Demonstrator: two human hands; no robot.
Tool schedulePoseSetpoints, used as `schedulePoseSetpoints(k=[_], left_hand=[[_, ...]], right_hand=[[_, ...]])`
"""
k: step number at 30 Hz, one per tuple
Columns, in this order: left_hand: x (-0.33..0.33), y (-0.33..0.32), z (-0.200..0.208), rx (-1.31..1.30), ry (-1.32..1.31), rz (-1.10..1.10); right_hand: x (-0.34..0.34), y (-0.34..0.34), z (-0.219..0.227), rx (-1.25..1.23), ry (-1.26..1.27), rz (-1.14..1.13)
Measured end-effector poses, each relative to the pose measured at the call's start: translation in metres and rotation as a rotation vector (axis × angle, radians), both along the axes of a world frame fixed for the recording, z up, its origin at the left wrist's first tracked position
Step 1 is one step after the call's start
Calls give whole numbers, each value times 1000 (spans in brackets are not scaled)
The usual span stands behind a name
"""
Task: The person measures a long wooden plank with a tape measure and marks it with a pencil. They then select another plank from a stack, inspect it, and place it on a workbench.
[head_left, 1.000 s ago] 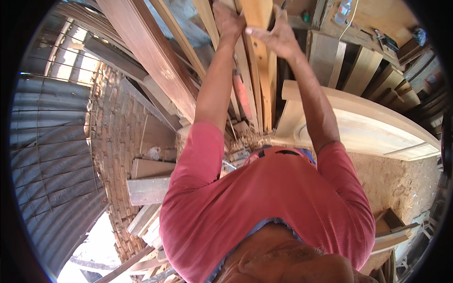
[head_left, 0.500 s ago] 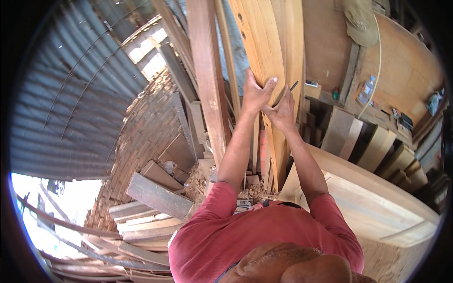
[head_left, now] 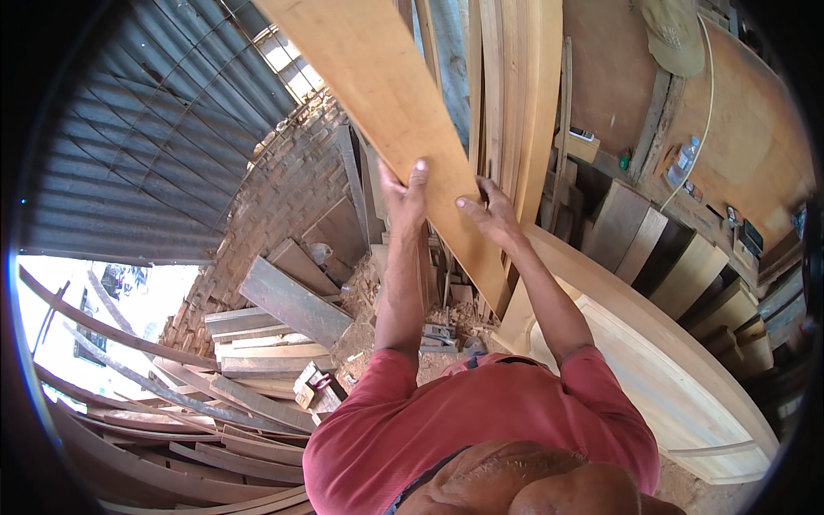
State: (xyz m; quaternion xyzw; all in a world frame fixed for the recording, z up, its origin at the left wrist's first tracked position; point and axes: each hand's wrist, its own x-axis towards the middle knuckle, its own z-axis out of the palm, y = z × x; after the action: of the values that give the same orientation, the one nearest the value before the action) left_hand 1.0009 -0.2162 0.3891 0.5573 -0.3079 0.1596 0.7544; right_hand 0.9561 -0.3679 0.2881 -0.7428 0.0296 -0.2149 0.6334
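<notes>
A long, smooth, light-brown wooden board (head_left: 378, 77) slants across my front, its upper end off to the left and its lower end near the door panel. My left hand (head_left: 405, 196) grips its left edge, thumb lying on the broad face. Lower down, my right hand (head_left: 496, 216) is closed round the right edge, thumb on the face too. A thin dark stick, perhaps a pencil (head_left: 489, 168), shows by my right fingers. Most of my fingers are hidden behind the board.
Upright planks (head_left: 536, 103) lean just behind the board. A pale wooden door panel (head_left: 635, 369) lies at my right. Wood offcuts (head_left: 296, 296) are piled at the left, beside a brick wall (head_left: 283, 180). A hand plane (head_left: 439, 336) rests among shavings before me.
The board has swung away from the leaning planks, its upper end going left, and a plain broad face now shows. My hands have moved apart to its two edges.
</notes>
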Motion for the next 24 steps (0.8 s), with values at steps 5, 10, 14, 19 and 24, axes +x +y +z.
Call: schedulePoseSetpoints(k=[5, 10, 14, 19, 24], left_hand=[[-16, 28, -21, -8, -99, 222], [-15, 69, -42, 24, -99, 263], [-5, 98, -55, -80, -37, 249], [19, 150, -66, -73, 58, 77], [62, 200, -81, -186, 152, 19]], right_hand=[[-28, 23, -34, 134, 13, 202], [-39, 30, -54, 64, 78, 352], [-47, 44, -60, -196, 166, 314], [-47, 92, -59, -222, -32, 231], [-34, 140, -78, -279, -184, 265]])
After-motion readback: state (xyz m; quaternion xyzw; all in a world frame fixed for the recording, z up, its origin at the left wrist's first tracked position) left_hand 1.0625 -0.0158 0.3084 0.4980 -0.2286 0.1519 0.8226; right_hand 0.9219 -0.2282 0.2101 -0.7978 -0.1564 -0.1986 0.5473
